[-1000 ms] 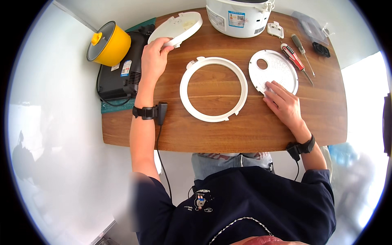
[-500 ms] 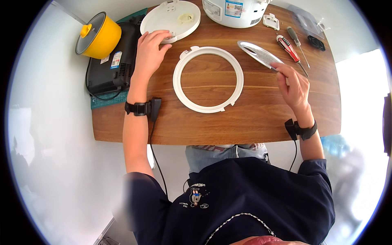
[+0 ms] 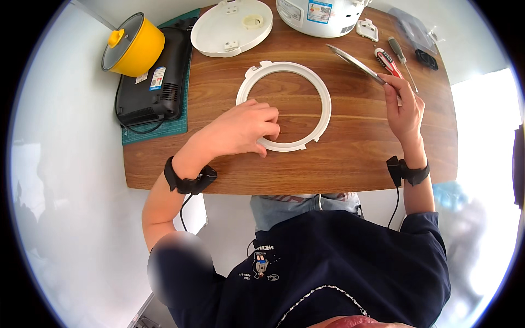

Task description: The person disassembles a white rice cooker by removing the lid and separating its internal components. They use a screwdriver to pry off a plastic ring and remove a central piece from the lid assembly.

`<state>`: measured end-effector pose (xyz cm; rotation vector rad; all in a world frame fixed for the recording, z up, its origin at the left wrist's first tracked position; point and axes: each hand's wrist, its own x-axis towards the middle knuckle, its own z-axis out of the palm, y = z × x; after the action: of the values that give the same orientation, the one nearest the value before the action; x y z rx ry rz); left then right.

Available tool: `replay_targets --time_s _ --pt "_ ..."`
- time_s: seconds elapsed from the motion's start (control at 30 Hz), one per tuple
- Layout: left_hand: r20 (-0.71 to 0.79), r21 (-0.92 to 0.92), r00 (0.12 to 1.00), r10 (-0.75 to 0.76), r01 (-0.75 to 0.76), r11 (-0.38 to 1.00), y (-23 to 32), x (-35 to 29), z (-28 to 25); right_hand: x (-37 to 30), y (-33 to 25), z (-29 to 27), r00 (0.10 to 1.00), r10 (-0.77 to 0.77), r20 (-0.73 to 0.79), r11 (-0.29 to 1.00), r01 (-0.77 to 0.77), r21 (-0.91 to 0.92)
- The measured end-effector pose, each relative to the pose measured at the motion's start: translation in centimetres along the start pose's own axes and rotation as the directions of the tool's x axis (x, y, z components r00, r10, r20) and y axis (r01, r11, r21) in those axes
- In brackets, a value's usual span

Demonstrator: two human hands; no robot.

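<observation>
My left hand is at the near left part of a white plastic ring lying flat on the table. Its fingers curl inside the ring and its thumb rests at the outer side, with the rim between them; the exact contact is partly hidden. In my right hand is a thin silver panel, pinched at its near right end and raised above the table. The panel is seen almost edge-on, tilted, with its far end pointing left.
A round white lid lies beyond the ring, beside a white appliance body. Screwdrivers and a small white bracket are at the far right. A yellow pot sits on a black appliance at left.
My left hand has left the white lid and come nearer and right, down onto the ring. My right hand has shifted slightly right, turning the silver panel more edge-on.
</observation>
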<state>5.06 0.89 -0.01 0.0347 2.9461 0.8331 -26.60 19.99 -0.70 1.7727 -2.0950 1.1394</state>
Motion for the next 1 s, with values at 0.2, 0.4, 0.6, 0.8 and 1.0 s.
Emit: replay_targets --time_s 0.2,0.4,0.6,0.8,1.0 --pt "-0.253 0.037 0.961 0.115 -0.109 0.993 0.6 1.3 0.1 0.4 2.3 -0.2 0.987 0.031 -0.16 0.999 -0.03 0.012" --pt "-0.715 -0.244 0.698 -0.03 -0.209 0.947 1.8 2.8 -1.3 1.8 5.2 -2.7 0.878 0.271 -0.395 0.962 -0.263 0.076" --pt "-0.571 -0.821 0.623 -0.535 -0.428 0.379 0.0 5.7 1.6 2.8 6.2 -4.8 0.703 0.547 -0.455 0.823 -0.352 0.445" --pt "-0.296 -0.914 0.656 -0.694 -0.406 0.006 -2.6 8.0 4.3 2.8 5.6 -4.2 0.671 0.689 -0.274 0.567 -0.263 0.781" --pt "-0.242 -0.933 0.641 -0.728 -0.361 -0.007 -4.1 8.0 5.5 2.4 3.9 -0.5 0.631 0.776 0.007 0.269 -0.341 0.901"
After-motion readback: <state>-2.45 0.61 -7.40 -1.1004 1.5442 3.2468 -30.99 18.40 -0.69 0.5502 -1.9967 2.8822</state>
